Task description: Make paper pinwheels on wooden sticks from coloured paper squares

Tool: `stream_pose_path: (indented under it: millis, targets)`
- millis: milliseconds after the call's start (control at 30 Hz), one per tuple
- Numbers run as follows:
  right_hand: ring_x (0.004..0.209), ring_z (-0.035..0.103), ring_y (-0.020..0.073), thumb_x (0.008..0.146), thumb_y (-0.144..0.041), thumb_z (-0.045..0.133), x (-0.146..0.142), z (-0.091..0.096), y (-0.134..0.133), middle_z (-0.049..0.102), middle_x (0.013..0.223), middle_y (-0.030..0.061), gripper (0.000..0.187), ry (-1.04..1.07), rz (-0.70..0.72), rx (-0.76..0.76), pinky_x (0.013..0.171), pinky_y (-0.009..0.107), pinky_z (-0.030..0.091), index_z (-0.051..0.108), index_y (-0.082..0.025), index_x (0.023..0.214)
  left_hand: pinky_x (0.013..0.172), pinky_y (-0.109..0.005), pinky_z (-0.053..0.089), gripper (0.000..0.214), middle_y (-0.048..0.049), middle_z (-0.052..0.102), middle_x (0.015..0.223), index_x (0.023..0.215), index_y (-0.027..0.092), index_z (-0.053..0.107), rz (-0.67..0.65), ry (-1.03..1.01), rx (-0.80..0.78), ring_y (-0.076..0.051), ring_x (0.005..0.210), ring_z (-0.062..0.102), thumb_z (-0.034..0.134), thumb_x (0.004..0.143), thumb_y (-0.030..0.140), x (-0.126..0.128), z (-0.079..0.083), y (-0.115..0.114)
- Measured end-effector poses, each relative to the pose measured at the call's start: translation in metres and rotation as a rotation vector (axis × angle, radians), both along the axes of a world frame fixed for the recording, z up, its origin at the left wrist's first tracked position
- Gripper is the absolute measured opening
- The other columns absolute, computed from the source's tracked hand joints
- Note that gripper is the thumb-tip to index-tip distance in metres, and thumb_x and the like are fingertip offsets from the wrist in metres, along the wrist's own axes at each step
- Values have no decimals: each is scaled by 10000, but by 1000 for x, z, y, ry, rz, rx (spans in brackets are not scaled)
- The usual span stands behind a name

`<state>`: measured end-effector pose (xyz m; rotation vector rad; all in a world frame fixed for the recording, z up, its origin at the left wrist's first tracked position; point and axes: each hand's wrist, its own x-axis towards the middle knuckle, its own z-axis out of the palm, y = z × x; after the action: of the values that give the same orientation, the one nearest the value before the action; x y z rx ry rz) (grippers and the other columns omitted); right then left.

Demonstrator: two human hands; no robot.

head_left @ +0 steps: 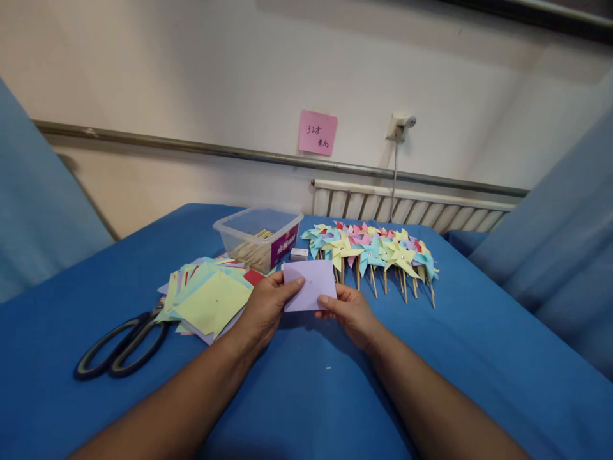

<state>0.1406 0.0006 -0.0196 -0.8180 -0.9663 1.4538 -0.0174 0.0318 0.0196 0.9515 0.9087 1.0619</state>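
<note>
Between my two hands I hold a square purple paper (309, 287) with a small mark at its middle. My left hand (268, 306) pinches its left edge, thumb on top. At the lower right corner my right hand (352, 313) grips it, also thumb on top. To the left lies a pile of coloured paper squares (215, 300), with a yellow one uppermost. Scissors (124, 345) with dark handles lie beside the pile, their blades hidden under it. Several finished paper pinwheels (373, 252) on sticks lie in a heap to the right, beyond my right hand.
A clear plastic box (258, 236) holding thin wooden sticks (256, 249) stands behind the paper pile. A small white box (299, 254) sits beside it. The blue-covered table (306, 409) meets a wall with a rail, a radiator (412, 207) and a pink note (318, 133).
</note>
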Motion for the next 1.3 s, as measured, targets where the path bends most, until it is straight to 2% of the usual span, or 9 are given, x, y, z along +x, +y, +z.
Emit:
stream_pose_path:
  millis: [267,367,433,567,667,767,967,1133,1300]
  targets:
    - [492,516,72,629,-330,771,1,-1,4,650,620,-11,231,-122,-93,32,499,202,440,677,-141,722,715,-319,532,415,-109,724,888,1055,113,646,-62,-63,-29,-211,763,669,738,686,278,0,2,-6]
    - [540,532,91,638,-331,755,1,-1,6,646,654,-7,238,-151,-139,44,512,211,447,655,-152,760,667,-290,532,419,-113,727,871,1030,102,654,-38,-39,-29,-204,728,669,764,656,255,1,-1,-6]
    - [644,576,123,657,-302,735,1,-1,5,661,770,14,266,-185,-244,93,579,240,476,633,-176,868,651,-286,535,410,-113,730,861,1012,97,661,0,-44,-40,-203,710,670,770,645,243,1,-2,-4]
    - [1026,550,213,695,-174,671,-1,5,-6,540,1214,83,493,-506,-538,425,839,355,468,543,-250,1165,736,-312,550,364,-120,726,946,1006,104,670,39,-119,-53,-219,787,680,751,662,190,2,-4,-1]
    - [1230,414,264,727,-127,610,-2,12,-17,424,1337,80,475,-809,-497,686,1005,458,360,557,-276,1174,787,-319,549,356,-137,709,1018,1028,99,666,27,-177,-68,-232,858,677,729,682,152,3,-3,-3]
    - [1252,385,280,740,-152,626,-3,15,-20,418,1340,68,334,-1014,-445,800,1035,505,318,618,-269,1052,807,-316,544,367,-163,689,1068,1067,79,651,1,-200,-97,-243,908,669,700,708,131,4,0,-6]
    - [1195,434,250,814,-236,615,-3,12,-17,512,1231,54,61,-1028,-500,816,1021,469,344,661,-258,847,744,-295,551,333,-159,701,1014,1064,71,640,1,-223,-117,-218,837,674,666,735,114,8,5,-10]
    - [1138,478,231,815,-212,605,-5,9,-17,556,1162,61,70,-942,-474,715,978,424,375,652,-225,764,677,-256,535,307,-110,723,876,1043,94,655,-34,-209,-100,-169,716,663,673,743,157,10,5,-14]
    - [1075,518,224,796,-200,605,-5,7,-15,575,1121,59,80,-887,-485,607,923,398,400,637,-214,724,661,-249,527,308,-89,718,900,1039,127,659,-60,-165,-96,-162,738,649,684,740,198,11,1,-15]
